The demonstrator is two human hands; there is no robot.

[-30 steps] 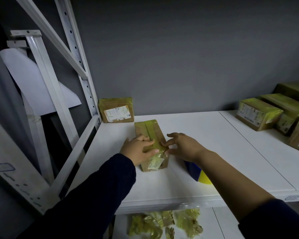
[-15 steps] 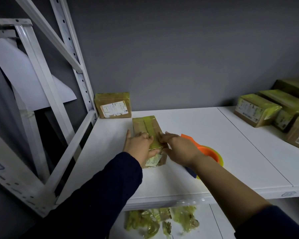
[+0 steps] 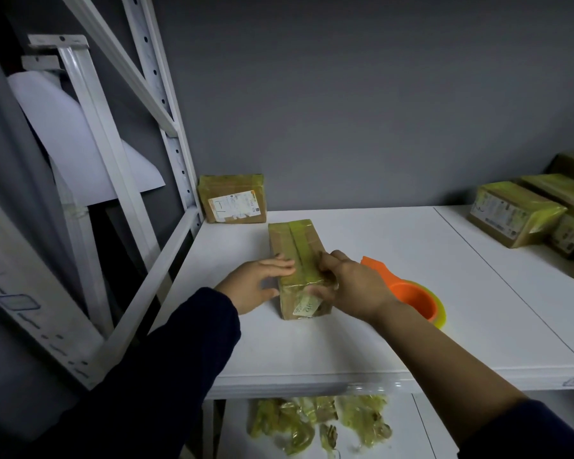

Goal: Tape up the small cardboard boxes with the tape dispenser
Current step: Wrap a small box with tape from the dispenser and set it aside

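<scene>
A small cardboard box (image 3: 294, 246) with yellowish tape along its top lies lengthwise on the white shelf (image 3: 411, 293). My left hand (image 3: 256, 283) rests flat against the box's left side, fingers straight across the top edge. My right hand (image 3: 348, 283) grips the near right end, with the thumb on the front face near a white label. The orange tape dispenser (image 3: 411, 296) with a yellowish roll lies on the shelf just right of my right hand, partly hidden by my wrist.
Another taped box (image 3: 234, 200) leans against the wall at the back left. Several taped boxes (image 3: 514, 217) are stacked at the right. Crumpled tape scraps (image 3: 315, 422) lie on the lower shelf. White rack posts (image 3: 159, 104) rise at the left.
My right hand has moved onto the box's near right end and closed around it. My left hand has slid to the box's left side. The dispenser has come into view as the camera shifted.
</scene>
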